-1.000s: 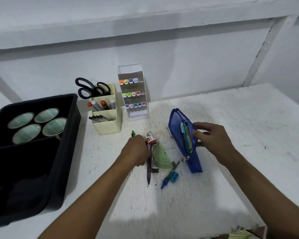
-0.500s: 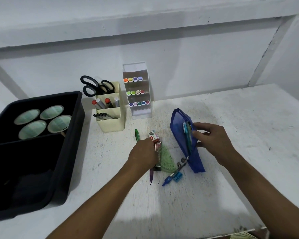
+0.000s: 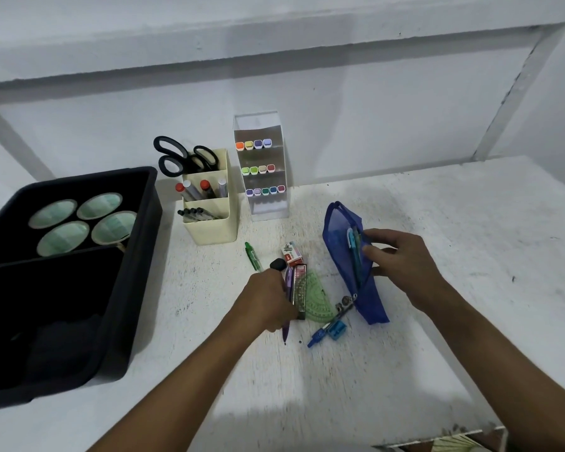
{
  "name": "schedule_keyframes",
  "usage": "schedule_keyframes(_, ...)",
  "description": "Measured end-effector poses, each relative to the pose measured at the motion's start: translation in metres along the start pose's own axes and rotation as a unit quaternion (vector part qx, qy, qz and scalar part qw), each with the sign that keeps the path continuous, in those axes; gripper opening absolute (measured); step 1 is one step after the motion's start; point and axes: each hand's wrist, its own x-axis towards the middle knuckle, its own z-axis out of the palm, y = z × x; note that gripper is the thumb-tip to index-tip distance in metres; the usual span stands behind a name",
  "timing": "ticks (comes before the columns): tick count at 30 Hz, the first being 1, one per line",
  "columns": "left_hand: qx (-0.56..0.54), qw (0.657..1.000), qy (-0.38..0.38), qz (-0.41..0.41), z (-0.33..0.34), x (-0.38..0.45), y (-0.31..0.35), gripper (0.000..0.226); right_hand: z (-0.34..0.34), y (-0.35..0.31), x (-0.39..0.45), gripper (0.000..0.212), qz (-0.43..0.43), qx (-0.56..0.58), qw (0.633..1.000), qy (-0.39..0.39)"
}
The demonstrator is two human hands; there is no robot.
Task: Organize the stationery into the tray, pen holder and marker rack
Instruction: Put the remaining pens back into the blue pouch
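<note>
My left hand (image 3: 268,300) is curled round a small black object (image 3: 278,264) that sticks out above the fist, over a purple pen (image 3: 286,331) lying on the table. Beside it lie a green pen (image 3: 253,256), a red-and-white staple box (image 3: 292,253), a metal case (image 3: 299,288), a green protractor (image 3: 318,298), a blue compass (image 3: 327,327) and a blue sharpener (image 3: 337,330). My right hand (image 3: 402,265) pinches the open blue mesh pouch (image 3: 343,236), which has pens inside. The cream pen holder (image 3: 216,226), the clear marker rack (image 3: 265,210) and the black tray (image 3: 137,256) stand behind and to the left.
Black scissors (image 3: 183,158) and several pens stand in the pen holder. Coloured markers fill three rows of the rack. Round green-topped items (image 3: 82,220) sit in the tray's far compartment. A white wall runs behind the table, whose front edge is close to me.
My left hand left the green pen and moved right onto the pile, where it now grips a black object. My right hand stays on the pouch.
</note>
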Motion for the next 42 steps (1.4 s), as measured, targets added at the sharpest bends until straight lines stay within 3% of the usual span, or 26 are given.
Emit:
schedule_keyframes(4,-0.01,1.0,-0.005,-0.026,-0.01,0.001,0.001,0.024,0.0,0.0,0.001,0.029,0.001,0.01,1.0,-0.004)
schedule_keyframes(10,0.021,0.995,0.093,-0.002,-0.047,-0.005,0.009,0.031,0.001,-0.002,0.0,0.029,-0.004,0.004,1.0,-0.008)
schedule_keyframes(14,-0.019,0.993,0.101,0.057,-0.058,-0.008,0.029,0.029,0.002,-0.004,-0.003,0.03,-0.007,0.011,1.0,-0.014)
schedule_keyframes(17,-0.078,0.988,0.076,0.108,-0.05,-0.004,0.05,0.023,0.0,-0.004,-0.004,0.03,-0.01,0.013,1.0,-0.018)
schedule_keyframes(23,-0.15,0.982,0.038,0.11,-0.017,0.016,0.081,0.019,-0.003,-0.003,-0.008,0.031,-0.013,0.023,1.0,-0.013)
schedule_keyframes(30,-0.119,0.974,0.108,0.157,0.002,0.019,0.085,0.022,-0.006,-0.001,-0.008,0.03,-0.015,0.033,0.999,-0.006)
schedule_keyframes(33,-0.136,0.966,0.13,0.175,0.003,0.018,0.074,0.011,-0.004,0.0,-0.006,0.029,-0.014,0.032,0.999,-0.006)
schedule_keyframes(34,-0.141,0.965,0.139,0.174,0.002,0.017,0.068,0.007,-0.004,0.0,-0.006,0.027,-0.013,0.033,0.999,-0.007)
schedule_keyframes(38,-0.113,0.967,0.186,0.133,-0.007,0.025,0.035,0.033,0.002,0.001,-0.004,0.026,-0.007,0.037,0.999,-0.012)
schedule_keyframes(42,-0.093,0.97,0.221,0.05,-0.02,0.037,-0.005,0.027,0.007,0.005,0.0,0.032,-0.003,0.03,0.999,-0.02)
